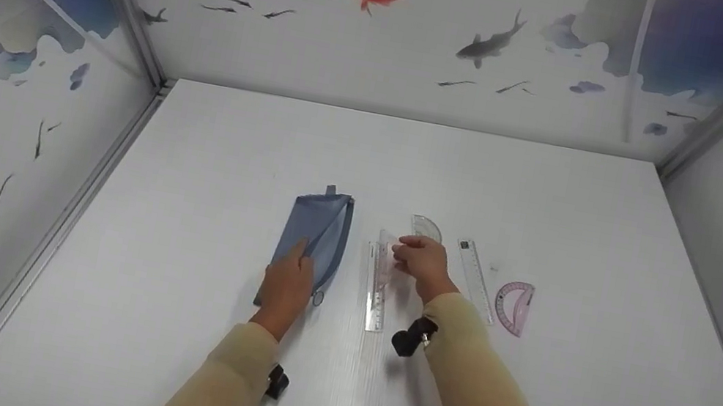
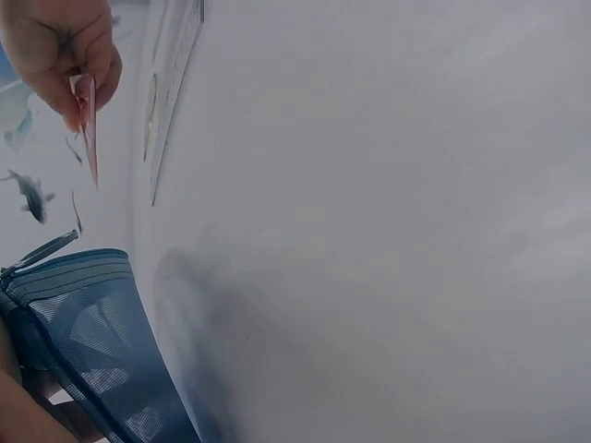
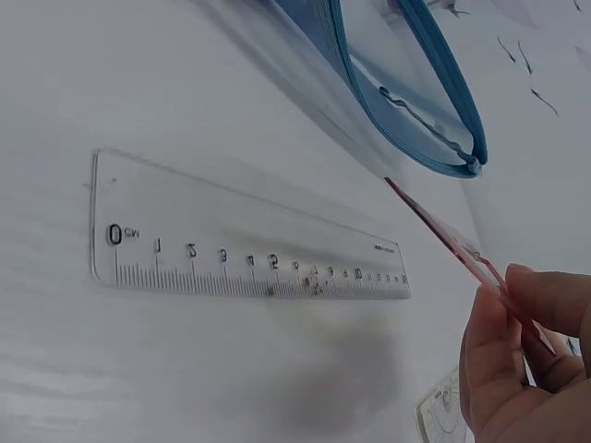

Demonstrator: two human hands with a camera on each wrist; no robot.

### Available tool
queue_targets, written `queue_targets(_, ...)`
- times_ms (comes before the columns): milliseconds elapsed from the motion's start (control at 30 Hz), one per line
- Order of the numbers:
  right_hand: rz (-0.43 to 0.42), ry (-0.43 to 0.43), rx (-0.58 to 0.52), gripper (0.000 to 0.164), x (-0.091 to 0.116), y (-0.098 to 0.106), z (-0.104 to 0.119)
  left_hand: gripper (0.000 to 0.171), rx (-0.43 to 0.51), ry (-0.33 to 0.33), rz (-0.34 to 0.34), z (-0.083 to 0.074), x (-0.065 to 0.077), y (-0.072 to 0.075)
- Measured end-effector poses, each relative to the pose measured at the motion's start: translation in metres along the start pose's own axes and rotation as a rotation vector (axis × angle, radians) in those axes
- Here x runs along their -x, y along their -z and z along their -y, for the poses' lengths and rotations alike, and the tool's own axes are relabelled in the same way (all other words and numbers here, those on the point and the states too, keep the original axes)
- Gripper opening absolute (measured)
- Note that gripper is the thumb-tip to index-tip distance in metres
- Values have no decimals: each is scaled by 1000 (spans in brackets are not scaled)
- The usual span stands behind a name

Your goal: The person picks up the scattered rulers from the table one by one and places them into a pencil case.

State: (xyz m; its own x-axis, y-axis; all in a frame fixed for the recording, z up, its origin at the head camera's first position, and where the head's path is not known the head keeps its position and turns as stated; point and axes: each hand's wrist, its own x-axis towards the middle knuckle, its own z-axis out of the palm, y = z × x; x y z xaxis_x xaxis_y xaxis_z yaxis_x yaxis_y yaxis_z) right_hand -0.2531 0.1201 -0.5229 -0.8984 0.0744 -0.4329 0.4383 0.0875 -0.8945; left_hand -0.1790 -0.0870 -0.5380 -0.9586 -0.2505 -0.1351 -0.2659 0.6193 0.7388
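Observation:
My left hand point(image 1: 287, 287) grips a blue mesh zip pouch point(image 1: 316, 214), whose zipped side hangs open in the right wrist view. Between the thumb and fingers of my right hand point(image 1: 423, 266) is a thin, see-through pink set square point(image 3: 462, 251), held on edge above the table with its pointed end toward the pouch. Below it lies a clear ruler point(image 3: 249, 235) with centimetre marks. In the left wrist view, some left fingers are partly hidden by the mesh.
Just beyond my right hand lies a clear protractor point(image 1: 426, 226). Farther right, a second clear ruler point(image 1: 476, 280) and a pink protractor point(image 1: 520, 314) rest on the white table point(image 1: 232, 135). Panels printed with fish surround the table on the far, left and right sides.

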Motion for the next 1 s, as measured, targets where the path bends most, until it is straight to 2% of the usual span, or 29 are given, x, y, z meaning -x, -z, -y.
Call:
queue_targets(300, 6, -1, -32, 30, 0, -14, 5, 51, -30, 8, -14, 3, -2, -3)
queue_targets(567, -6, -26, -71, 31, 0, -29, 9, 51, -30, -7, -58, 2, -1, -5)
queue_targets(1000, 7, -65, -152, 34, 1, -53, 14, 50, 40, -40, -102, 1, 2, -7)
